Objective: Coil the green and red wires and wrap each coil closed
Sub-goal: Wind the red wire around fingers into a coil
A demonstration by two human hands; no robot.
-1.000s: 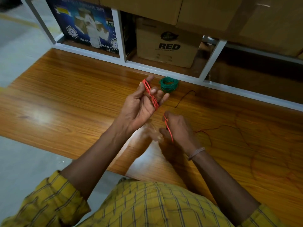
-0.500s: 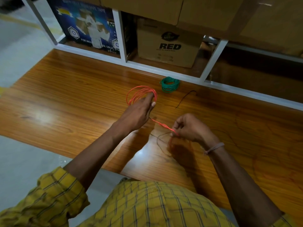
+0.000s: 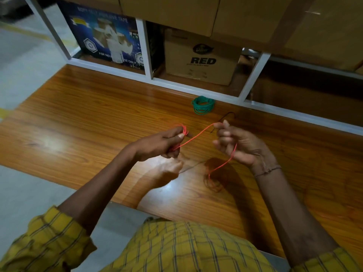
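red coil (image 3: 183, 129) mostly hidden in left fist (image 3: 163, 143)

cardboard box (image 3: 200, 63): "RED" | blue box (image 3: 106, 36): "TAPE", "ONLY"

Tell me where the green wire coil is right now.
The green wire coil lies on the wooden table by the white shelf frame, beyond the right hand.

Your left hand (image 3: 161, 143) grips the red wire (image 3: 196, 136) coil; your right hand (image 3: 238, 146) pinches its strand above the tabletop (image 3: 98, 118). The green coil (image 3: 203, 105) lies beyond.
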